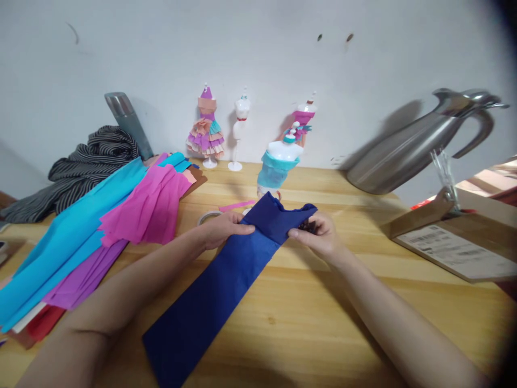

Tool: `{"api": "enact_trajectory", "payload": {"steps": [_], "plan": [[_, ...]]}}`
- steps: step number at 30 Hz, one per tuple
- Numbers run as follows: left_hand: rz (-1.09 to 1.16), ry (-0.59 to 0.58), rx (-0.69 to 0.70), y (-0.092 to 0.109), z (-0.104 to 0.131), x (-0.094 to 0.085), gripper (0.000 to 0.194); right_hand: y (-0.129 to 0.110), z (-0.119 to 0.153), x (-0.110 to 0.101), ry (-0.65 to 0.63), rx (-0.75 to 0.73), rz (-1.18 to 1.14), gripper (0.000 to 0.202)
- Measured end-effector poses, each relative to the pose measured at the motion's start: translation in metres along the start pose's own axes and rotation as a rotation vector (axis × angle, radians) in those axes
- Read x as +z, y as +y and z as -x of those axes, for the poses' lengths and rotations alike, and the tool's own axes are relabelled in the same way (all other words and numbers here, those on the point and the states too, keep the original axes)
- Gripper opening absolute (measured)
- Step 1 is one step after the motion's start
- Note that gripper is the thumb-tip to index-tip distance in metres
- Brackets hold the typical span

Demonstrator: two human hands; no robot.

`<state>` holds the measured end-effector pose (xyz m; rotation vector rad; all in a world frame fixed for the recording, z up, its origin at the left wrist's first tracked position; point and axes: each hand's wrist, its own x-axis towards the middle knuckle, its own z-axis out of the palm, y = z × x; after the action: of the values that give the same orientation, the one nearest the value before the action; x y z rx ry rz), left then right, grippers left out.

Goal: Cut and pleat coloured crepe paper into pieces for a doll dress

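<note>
A long dark blue strip (210, 302) slants across the middle of the table, its far end folded over and raised. My left hand (228, 230) grips the strip's left edge near the fold, thumb on top. On the right, my right hand (317, 237) pinches the folded end's edge; something small and dark shows beside its fingers, too unclear to name. Just beyond the strip stands a small white mannequin (285, 151) wrapped in turquoise material. A roll of tape (210, 216) lies partly behind my left hand.
Colored sheets (145, 207) and striped cloth (92, 161) lie left, before a bottle (128, 123). Dressed mannequins (205, 129) and a bare one (242, 110) stand along the wall. A metal jug (407, 148) and a cardboard box (464, 237) are right on the wooden table (323, 334).
</note>
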<state>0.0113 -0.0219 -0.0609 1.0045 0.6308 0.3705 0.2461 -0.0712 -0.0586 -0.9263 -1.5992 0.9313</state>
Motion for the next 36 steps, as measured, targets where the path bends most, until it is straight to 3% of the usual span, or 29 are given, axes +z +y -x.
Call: {"api": "enact_trajectory", "payload": {"steps": [3, 6, 11, 16, 20, 25, 30, 36], "plan": [[0.028, 0.043, 0.103, 0.011, 0.006, 0.003, 0.036, -0.007, 0.001, 0.003, 0.052, -0.022, -0.029, 0.019], [0.045, 0.179, 0.332, 0.028, 0.015, 0.005, 0.032, -0.018, -0.001, 0.011, 0.033, 0.055, -0.054, 0.027], [0.113, 0.460, 0.702, 0.052, 0.025, 0.007, 0.024, -0.027, -0.001, 0.030, -0.262, 0.230, -0.047, 0.041], [0.199, 0.676, 0.898, 0.062, 0.024, 0.009, 0.015, -0.015, 0.006, 0.051, -0.460, 0.407, -0.075, 0.037], [0.205, 0.767, 0.952, 0.071, 0.030, 0.007, 0.008, -0.002, 0.005, 0.051, -0.402, 0.501, -0.118, 0.035], [0.192, 0.831, 1.018, 0.080, 0.043, -0.003, 0.008, 0.003, 0.000, 0.037, -0.323, 0.548, -0.236, 0.033], [0.129, 0.920, 1.029, 0.084, 0.046, -0.010, 0.008, -0.006, -0.002, 0.027, -0.332, 0.559, -0.229, 0.033], [0.159, 0.912, 0.981, 0.081, 0.036, -0.030, 0.008, -0.024, -0.006, 0.024, -0.301, 0.511, -0.222, 0.028]]}}
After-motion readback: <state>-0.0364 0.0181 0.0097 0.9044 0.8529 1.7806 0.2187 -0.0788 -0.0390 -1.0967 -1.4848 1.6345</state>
